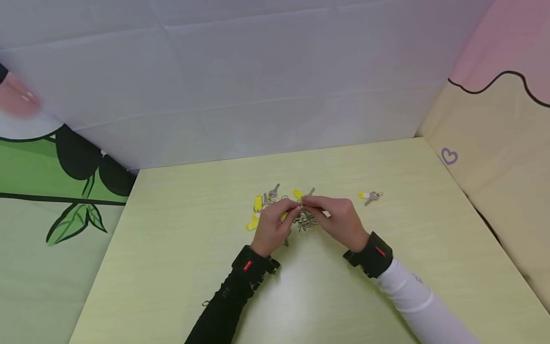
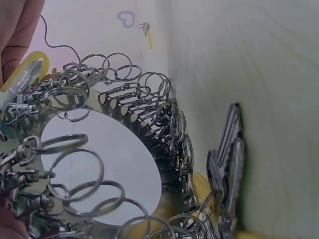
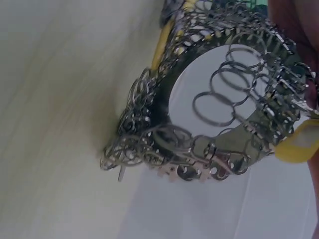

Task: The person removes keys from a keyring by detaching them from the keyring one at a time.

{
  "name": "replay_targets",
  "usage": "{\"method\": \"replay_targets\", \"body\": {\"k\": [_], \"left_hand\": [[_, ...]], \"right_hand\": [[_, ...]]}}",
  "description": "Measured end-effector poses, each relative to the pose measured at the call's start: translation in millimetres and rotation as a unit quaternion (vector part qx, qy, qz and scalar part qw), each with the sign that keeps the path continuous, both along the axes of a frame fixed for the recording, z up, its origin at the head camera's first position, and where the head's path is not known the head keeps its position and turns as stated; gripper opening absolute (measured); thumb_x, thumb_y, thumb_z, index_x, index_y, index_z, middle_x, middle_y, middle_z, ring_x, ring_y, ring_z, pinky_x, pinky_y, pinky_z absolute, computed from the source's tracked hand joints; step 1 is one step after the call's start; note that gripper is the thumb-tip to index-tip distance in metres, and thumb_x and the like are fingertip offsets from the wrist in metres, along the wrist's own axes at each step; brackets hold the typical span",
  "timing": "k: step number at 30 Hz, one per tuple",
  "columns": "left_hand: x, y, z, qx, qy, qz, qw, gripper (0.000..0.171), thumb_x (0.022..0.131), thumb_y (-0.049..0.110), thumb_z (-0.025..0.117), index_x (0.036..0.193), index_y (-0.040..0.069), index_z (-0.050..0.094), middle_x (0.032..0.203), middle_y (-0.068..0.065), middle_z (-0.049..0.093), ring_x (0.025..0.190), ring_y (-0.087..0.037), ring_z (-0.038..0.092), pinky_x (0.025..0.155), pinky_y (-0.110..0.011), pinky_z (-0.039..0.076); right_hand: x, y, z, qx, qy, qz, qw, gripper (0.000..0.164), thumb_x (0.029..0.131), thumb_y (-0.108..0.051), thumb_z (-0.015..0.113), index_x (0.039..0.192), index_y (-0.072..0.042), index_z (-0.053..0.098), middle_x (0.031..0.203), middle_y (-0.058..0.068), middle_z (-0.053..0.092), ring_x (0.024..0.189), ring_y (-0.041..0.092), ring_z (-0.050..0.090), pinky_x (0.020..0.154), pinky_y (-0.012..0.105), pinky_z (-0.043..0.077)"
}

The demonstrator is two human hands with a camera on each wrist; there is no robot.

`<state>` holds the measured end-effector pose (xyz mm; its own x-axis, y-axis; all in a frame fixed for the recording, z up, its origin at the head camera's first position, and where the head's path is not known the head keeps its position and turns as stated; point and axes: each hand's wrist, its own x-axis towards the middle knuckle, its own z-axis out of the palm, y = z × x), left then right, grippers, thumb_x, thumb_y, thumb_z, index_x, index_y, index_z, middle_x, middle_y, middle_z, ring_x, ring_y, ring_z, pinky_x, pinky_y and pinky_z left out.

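- Pale surface [image 1: 172,286] meeting a white backdrop [image 1: 240,86], printed cloth [image 1: 485,157] at the sides.
- Bundle [image 1: 306,220] of metal clasps and rings: just below the meeting fingertips, between the hands; whether it hangs or rests, I cannot tell.
- Left hand [image 1: 275,227]: thumb and forefinger together, apparently pinching the bundle's edge.
- Right hand [image 1: 341,220]: fingertips together too, seemingly on a yellow tag [image 3: 295,149] or its ring. In the head view this tag pokes out past the fingertips, its long axis slanting down toward them.
- Loose keys [image 1: 273,192] and yellow tags [image 1: 258,203]: beside and beyond the left hand, which is nearer.
- Lone key [image 1: 373,196]: well apart, off to the right; the right hand is nearer.
- Wrist views alone show clasps ranged round a pale oval [image 2: 104,164], unidentified; only the head view shows both hands whole.
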<state>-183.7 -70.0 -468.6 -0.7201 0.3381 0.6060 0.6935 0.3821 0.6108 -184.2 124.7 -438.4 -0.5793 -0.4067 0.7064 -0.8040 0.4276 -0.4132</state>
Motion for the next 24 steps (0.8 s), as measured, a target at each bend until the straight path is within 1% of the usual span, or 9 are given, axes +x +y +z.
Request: {"method": "replay_targets", "body": {"k": [2, 4, 6, 8, 11, 13, 16, 20, 24], "left_hand": [[0.1, 0.0, 0.8, -0.001, 0.002, 0.000, 1.0000, 0.009, 0.097, 0.011, 0.061, 0.098, 0.007, 0.068, 0.081, -0.005, 0.068, 0.073, -0.008, 0.059, 0.062, -0.032, 0.054], [0.2, 0.0, 1.1, 0.002, 0.005, -0.002, 1.0000, 0.009, 0.097, 0.010, 0.061, 0.099, 0.007, 0.068, 0.081, -0.005, 0.068, 0.073, -0.008, 0.059, 0.063, -0.032, 0.054], [0.3, -0.2, 2.0, 0.005, 0.007, -0.004, 1.0000, 0.008, 0.096, 0.009, 0.061, 0.099, 0.006, 0.068, 0.081, -0.005, 0.068, 0.073, -0.009, 0.058, 0.063, -0.032, 0.054], [0.5, -0.5, 2.5, 0.007, 0.008, -0.005, 0.9999, 0.008, 0.096, 0.009, 0.061, 0.099, 0.007, 0.068, 0.081, -0.005, 0.067, 0.073, -0.009, 0.057, 0.062, -0.033, 0.053], [0.6, -0.8, 2.6, 0.007, 0.007, -0.006, 0.9999, 0.008, 0.096, 0.009, 0.061, 0.099, 0.007, 0.068, 0.080, -0.005, 0.066, 0.071, -0.009, 0.055, 0.060, -0.036, 0.052], [0.3, -0.7, 2.0, 0.007, 0.006, -0.008, 0.9999, 0.009, 0.096, 0.009, 0.061, 0.100, 0.007, 0.069, 0.080, -0.005, 0.066, 0.070, -0.009, 0.053, 0.059, -0.037, 0.051], [-0.3, -0.4, 0.9, 0.006, 0.009, -0.009, 0.9999, 0.008, 0.095, 0.008, 0.063, 0.099, 0.007, 0.069, 0.080, -0.004, 0.066, 0.070, -0.009, 0.053, 0.059, -0.036, 0.051], [-0.7, 0.0, 0.5, 0.004, 0.014, -0.014, 0.9998, 0.006, 0.094, 0.008, 0.064, 0.097, 0.008, 0.069, 0.080, -0.004, 0.067, 0.071, -0.008, 0.054, 0.061, -0.031, 0.052], [-0.4, 0.7, 1.0, 0.000, 0.016, -0.021, 0.9997, 0.005, 0.094, 0.009, 0.064, 0.095, 0.007, 0.069, 0.080, -0.004, 0.067, 0.071, -0.009, 0.055, 0.061, -0.035, 0.054]], "right_hand": [[0.3, 0.9, 1.7, -0.031, -0.055, 0.023, 0.998, 0.033, 0.078, 0.001, 0.078, 0.110, -0.004, 0.073, 0.098, 0.012, 0.078, 0.083, 0.011, 0.071, 0.067, 0.028, 0.062], [0.5, 2.0, 3.8, -0.049, -0.103, 0.043, 0.993, 0.033, 0.081, 0.002, 0.075, 0.113, -0.005, 0.071, 0.100, 0.013, 0.077, 0.083, 0.009, 0.071, 0.069, 0.027, 0.062], [0.7, 3.0, 5.7, -0.059, -0.143, 0.054, 0.987, 0.033, 0.083, 0.001, 0.074, 0.115, -0.005, 0.071, 0.101, 0.012, 0.077, 0.084, 0.008, 0.071, 0.071, 0.027, 0.062], [1.1, 3.4, 6.9, -0.064, -0.171, 0.060, 0.981, 0.033, 0.083, -0.002, 0.075, 0.116, -0.006, 0.070, 0.101, 0.013, 0.077, 0.084, 0.009, 0.071, 0.071, 0.029, 0.062], [1.2, 3.4, 7.3, -0.072, -0.197, 0.059, 0.976, 0.035, 0.082, -0.006, 0.078, 0.115, -0.006, 0.070, 0.101, 0.012, 0.077, 0.084, 0.009, 0.071, 0.070, 0.030, 0.062], [0.7, 3.1, 6.2, -0.076, -0.210, 0.058, 0.973, 0.036, 0.080, -0.008, 0.079, 0.114, -0.004, 0.071, 0.100, 0.014, 0.077, 0.084, 0.012, 0.071, 0.069, 0.033, 0.063], [-0.5, 3.3, 4.8, -0.075, -0.228, 0.050, 0.969, 0.032, 0.080, -0.012, 0.080, 0.110, -0.006, 0.072, 0.098, 0.012, 0.077, 0.083, 0.010, 0.071, 0.068, 0.031, 0.062], [-0.3, 3.5, 5.0, -0.069, -0.245, 0.041, 0.966, 0.029, 0.080, -0.013, 0.080, 0.108, -0.009, 0.074, 0.098, 0.009, 0.077, 0.083, 0.006, 0.070, 0.069, 0.028, 0.062], [3.3, 2.1, 10.9, -0.071, -0.255, 0.040, 0.964, 0.030, 0.078, -0.006, 0.080, 0.108, -0.005, 0.073, 0.101, 0.013, 0.076, 0.085, 0.012, 0.071, 0.069, 0.035, 0.062]]}}
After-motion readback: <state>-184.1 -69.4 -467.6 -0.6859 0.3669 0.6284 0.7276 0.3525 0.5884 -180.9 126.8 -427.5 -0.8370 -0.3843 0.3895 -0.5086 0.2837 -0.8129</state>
